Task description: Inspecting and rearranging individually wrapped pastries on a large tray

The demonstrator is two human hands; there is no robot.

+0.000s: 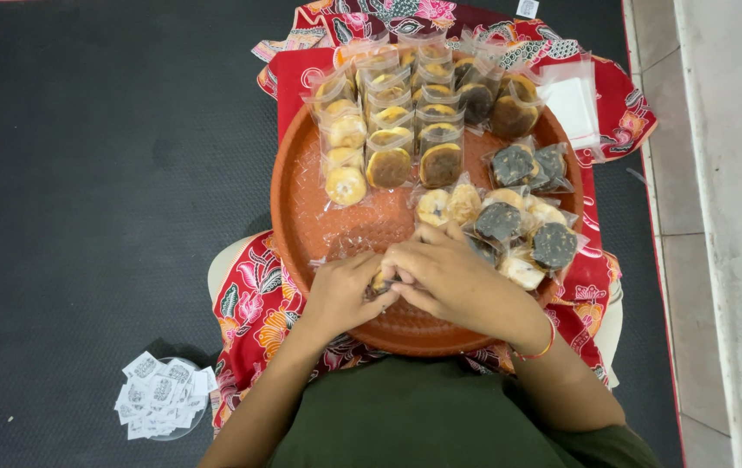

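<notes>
Both hands meet at 6 o'clock on the round orange tray (301, 227). Left hand (342, 293) and right hand (445, 276) pinch one small clear-wrapped pastry (380, 284) between the fingertips; grip narrow, closed on it, pastry mostly hidden under the fingers. Red bangle (541, 350) on the right wrist.

Tray sits on a red floral cloth (254, 305) over the lap. Tray contents: loose heap of wrapped dark and pale pastries (516, 230) at 3 o'clock, just beside the right hand; neat rows of bagged golden and brown-topped pastries (391, 124) from centre to 12 o'clock, overlapping like shingles. Bare tray strip at 9 o'clock.

Off tray: small clear bowl of white square packets (161, 397) on the dark mat (85, 191) at 8 o'clock, well apart from the hands. Stack of white empty bags (573, 106) at 1 o'clock on the cloth. Pale tiled floor (717, 217) along 3 o'clock.
</notes>
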